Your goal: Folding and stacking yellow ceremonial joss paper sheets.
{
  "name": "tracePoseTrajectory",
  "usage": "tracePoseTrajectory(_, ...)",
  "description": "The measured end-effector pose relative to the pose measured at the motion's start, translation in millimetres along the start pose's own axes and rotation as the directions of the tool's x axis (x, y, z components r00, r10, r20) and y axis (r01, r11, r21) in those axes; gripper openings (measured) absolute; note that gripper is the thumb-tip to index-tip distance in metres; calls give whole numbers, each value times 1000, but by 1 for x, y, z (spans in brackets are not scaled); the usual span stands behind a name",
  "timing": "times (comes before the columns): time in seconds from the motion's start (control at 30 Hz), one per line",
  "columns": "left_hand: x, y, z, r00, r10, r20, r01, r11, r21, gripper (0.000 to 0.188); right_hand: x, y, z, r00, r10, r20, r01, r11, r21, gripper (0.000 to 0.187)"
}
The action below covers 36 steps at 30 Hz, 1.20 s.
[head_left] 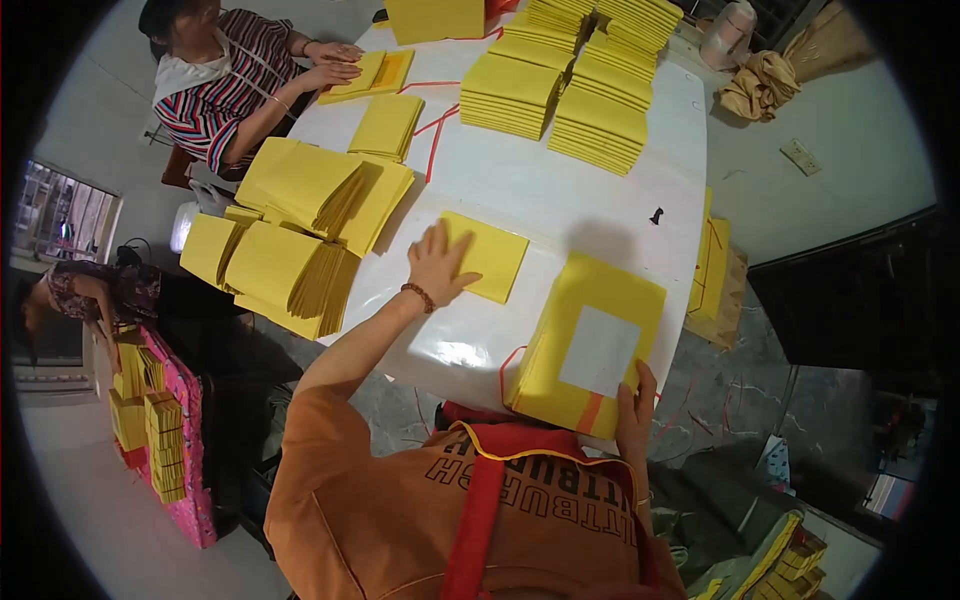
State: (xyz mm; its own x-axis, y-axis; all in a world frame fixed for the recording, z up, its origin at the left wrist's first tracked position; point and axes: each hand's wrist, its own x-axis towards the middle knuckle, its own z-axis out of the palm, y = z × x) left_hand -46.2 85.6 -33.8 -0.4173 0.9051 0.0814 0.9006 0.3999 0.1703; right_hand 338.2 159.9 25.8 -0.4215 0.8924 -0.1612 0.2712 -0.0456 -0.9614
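Observation:
My left hand lies flat, fingers spread and slightly blurred, on a folded yellow paper piece in the middle of the white table. To its right is a stack of larger yellow paper sheets, with a grey-white rectangle and an orange strip on its top face. My right hand is closed at the stack's near right edge, thumb and finger against the corner; its other fingers are hidden. A red ribbon sticks out from the stack's left side.
Fanned yellow bundles fill the table's left side. Neat yellow stacks stand at the far side. Across the left corner, a co-worker's hands rest on yellow paper. Another person bends over a pink-covered table. A black scrap lies at right.

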Motion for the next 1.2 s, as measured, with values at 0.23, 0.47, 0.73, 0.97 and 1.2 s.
tracePoseTrajectory(0.23, 15, 14, -5, 972, -210, 104, 227, 954, -197, 83, 13, -6, 4, 999, -43, 1, 43, 999, -27, 44)
tracePoseTrajectory(0.47, 8, 22, -14, 968, -250, 33, 252, 956, -153, 78, 6, -12, 4, 1000, -9, -2, 9, 1000, 7, 44)
tracePoseTrajectory(0.73, 2, 56, -54, 979, -17, -204, -121, 754, -645, 41, 4, -12, 3, 993, -120, 3, 119, 980, -162, 45)
tracePoseTrajectory(0.97, -50, 135, -61, 942, 115, 314, 314, 22, -949, 56, 11, -22, 4, 998, -67, 7, 66, 994, 90, 54)
tracePoseTrajectory(1.2, -74, 150, -51, 953, 117, 279, 287, -59, -956, 69, 8, -16, 2, 995, -28, -96, 63, 920, 388, 63)
